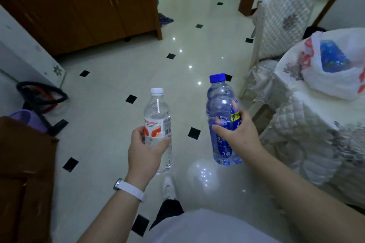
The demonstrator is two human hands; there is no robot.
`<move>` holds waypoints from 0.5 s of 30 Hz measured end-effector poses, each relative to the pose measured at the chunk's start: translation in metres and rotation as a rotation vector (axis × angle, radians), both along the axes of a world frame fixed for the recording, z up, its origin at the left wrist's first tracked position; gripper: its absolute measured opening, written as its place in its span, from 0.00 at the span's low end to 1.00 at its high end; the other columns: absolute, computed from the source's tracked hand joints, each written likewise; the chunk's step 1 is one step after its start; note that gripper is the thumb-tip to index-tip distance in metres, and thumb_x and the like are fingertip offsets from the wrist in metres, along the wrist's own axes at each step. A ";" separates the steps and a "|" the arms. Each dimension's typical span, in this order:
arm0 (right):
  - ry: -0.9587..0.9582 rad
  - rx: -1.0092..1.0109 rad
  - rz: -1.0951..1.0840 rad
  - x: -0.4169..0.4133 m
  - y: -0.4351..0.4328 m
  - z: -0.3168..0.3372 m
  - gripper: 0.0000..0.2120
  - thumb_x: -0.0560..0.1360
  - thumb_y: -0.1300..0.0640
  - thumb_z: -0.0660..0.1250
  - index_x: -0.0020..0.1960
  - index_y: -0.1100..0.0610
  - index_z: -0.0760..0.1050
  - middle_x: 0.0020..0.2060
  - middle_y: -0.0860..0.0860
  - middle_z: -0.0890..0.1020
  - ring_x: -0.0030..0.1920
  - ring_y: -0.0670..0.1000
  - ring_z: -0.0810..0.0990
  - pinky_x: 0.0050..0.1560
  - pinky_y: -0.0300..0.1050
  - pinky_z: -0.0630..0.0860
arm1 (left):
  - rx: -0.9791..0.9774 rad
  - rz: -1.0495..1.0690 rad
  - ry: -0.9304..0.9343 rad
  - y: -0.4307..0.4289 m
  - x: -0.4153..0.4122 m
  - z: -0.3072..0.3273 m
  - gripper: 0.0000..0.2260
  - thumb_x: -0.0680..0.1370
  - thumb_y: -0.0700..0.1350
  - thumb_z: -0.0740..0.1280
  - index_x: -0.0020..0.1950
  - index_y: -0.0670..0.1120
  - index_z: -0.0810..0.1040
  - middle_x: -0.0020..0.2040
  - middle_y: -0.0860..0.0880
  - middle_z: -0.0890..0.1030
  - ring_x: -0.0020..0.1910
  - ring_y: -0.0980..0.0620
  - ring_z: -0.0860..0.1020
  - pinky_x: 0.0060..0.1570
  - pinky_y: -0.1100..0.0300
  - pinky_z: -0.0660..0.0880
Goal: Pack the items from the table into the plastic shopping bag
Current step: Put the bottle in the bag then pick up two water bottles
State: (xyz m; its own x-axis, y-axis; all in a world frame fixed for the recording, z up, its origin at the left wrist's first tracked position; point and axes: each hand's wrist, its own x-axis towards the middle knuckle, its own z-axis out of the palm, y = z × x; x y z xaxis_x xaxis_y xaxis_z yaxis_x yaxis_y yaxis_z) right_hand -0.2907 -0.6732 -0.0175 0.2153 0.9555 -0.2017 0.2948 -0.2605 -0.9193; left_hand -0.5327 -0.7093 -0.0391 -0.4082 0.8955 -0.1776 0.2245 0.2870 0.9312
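My left hand (145, 152) grips a clear water bottle (157, 112) with a white cap and a red-and-white label, held upright over the floor. My right hand (240, 134) grips a larger blue-tinted bottle (220, 104) with a blue cap, also upright. Both bottles are out in front of me, left of the table. The white plastic shopping bag (335, 83) with red print lies on the table (308, 108) at the right edge, and a blue item (332, 59) shows through its open top.
A quilted floral cloth covers the table. A covered chair (280, 25) stands behind the table. Wooden cabinets (79, 6) stand at the back left, a brown piece of furniture (23, 173) near left. Black hose and purple object (37, 102) lie on the tiled floor.
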 end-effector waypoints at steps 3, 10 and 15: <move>-0.045 0.006 -0.063 -0.026 0.046 0.009 0.24 0.65 0.55 0.79 0.54 0.46 0.69 0.46 0.43 0.81 0.45 0.41 0.81 0.51 0.45 0.78 | -0.004 -0.079 -0.039 0.065 -0.027 -0.004 0.22 0.67 0.43 0.80 0.53 0.57 0.72 0.49 0.56 0.82 0.44 0.59 0.82 0.43 0.63 0.75; -0.109 0.062 -0.187 -0.067 0.130 0.033 0.29 0.64 0.54 0.79 0.60 0.49 0.69 0.46 0.41 0.81 0.42 0.34 0.79 0.44 0.34 0.74 | -0.009 -0.239 -0.073 0.194 -0.071 0.002 0.22 0.68 0.43 0.79 0.56 0.53 0.72 0.49 0.54 0.82 0.44 0.57 0.82 0.41 0.63 0.76; -0.099 0.026 -0.293 -0.060 0.158 0.025 0.31 0.63 0.53 0.80 0.62 0.49 0.70 0.47 0.41 0.81 0.44 0.37 0.81 0.48 0.40 0.77 | -0.023 -0.367 -0.100 0.252 -0.055 0.000 0.22 0.69 0.43 0.78 0.58 0.51 0.72 0.49 0.55 0.81 0.45 0.57 0.81 0.39 0.66 0.74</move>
